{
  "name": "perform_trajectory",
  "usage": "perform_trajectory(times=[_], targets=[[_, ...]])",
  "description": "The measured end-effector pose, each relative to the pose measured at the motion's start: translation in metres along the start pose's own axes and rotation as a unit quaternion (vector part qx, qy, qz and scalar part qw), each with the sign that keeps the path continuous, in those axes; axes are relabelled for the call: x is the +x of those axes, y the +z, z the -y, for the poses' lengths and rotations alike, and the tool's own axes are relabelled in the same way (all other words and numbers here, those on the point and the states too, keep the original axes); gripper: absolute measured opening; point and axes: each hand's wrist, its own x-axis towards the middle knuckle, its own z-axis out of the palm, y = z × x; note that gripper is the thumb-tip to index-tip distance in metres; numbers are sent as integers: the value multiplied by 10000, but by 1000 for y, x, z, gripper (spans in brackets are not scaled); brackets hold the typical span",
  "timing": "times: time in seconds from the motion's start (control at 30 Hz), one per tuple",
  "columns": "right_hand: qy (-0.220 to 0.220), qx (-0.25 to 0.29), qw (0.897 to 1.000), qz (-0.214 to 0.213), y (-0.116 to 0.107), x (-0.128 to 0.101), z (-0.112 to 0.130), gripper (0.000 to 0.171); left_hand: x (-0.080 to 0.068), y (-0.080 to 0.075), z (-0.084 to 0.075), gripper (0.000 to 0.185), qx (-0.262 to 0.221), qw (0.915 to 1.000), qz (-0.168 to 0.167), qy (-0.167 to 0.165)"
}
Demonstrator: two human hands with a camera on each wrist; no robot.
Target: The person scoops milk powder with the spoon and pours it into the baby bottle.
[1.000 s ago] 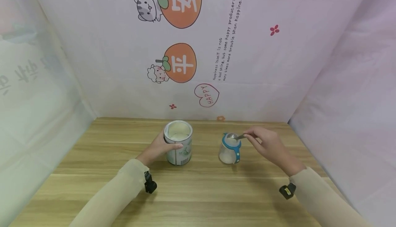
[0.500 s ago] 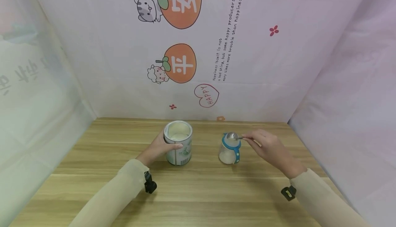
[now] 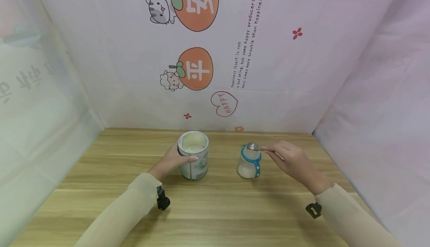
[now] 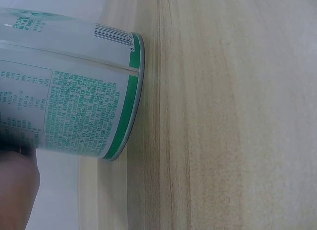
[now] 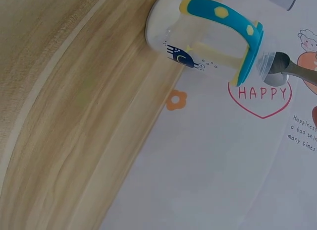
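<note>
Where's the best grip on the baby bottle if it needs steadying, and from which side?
Grip the clear body of the baby bottle below its blue handle ring, coming from the left side. It stands upright, the right hand holds the spoon over its mouth, so the top and right are taken.

Left hand (image 3: 173, 160) curled round tin, thumb in front. Right hand (image 3: 290, 158) raised, fingers pinching spoon handle. Both arms reach forward, cream sleeves, wrist bands.

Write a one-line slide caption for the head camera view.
Left hand grips an open tin of white powder while right hand holds a metal spoon over a blue-handled bottle.
</note>
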Motion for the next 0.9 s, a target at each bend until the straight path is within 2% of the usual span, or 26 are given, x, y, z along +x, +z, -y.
perform_trajectory(times=[0.33, 0.63, 0.9], targets=[[110, 115, 9999, -38, 0, -3, -1, 36, -2, 2, -3, 95, 20, 10000, -37, 74], [377, -23, 9992, -155, 0, -7, -4, 38, -3, 3, -4, 96, 12, 9999, -48, 98], [900, 65, 9957, -188, -2, -6, -5, 39, -3, 2, -3, 95, 86, 9999, -35, 97]])
